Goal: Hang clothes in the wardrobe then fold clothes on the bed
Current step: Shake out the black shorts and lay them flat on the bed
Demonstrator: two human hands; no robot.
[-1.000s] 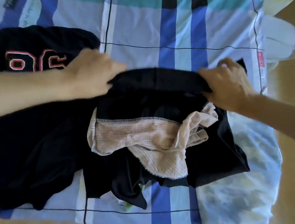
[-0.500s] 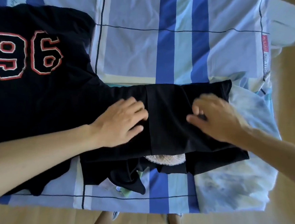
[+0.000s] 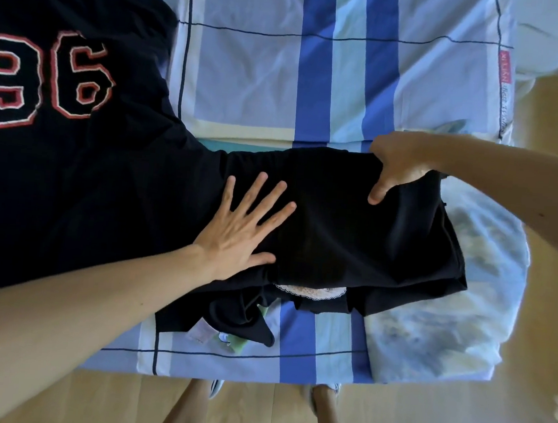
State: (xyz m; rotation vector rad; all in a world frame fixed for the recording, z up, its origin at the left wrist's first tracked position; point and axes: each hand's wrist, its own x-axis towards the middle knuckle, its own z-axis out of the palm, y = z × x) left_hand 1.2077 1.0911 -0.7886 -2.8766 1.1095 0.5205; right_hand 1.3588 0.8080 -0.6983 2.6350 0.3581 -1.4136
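So on the bed (image 3: 265, 76) we've got the numbered jersey (image 3: 58, 160) spread out left, with the folded garment (image 3: 353, 224) right beside it, touching. A lace-trimmed piece (image 3: 311, 291) pokes out under its near edge. Our left hand (image 3: 243, 228) lies flat on it, and our right hand (image 3: 395, 160) grips its far right corner.

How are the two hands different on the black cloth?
The left hand lies flat, fingers spread, pressing; the right hand curls, gripping the black cloth by its far edge. The left hand is nearer the 96 shirt, the right hand farther. Both touch the cloth.
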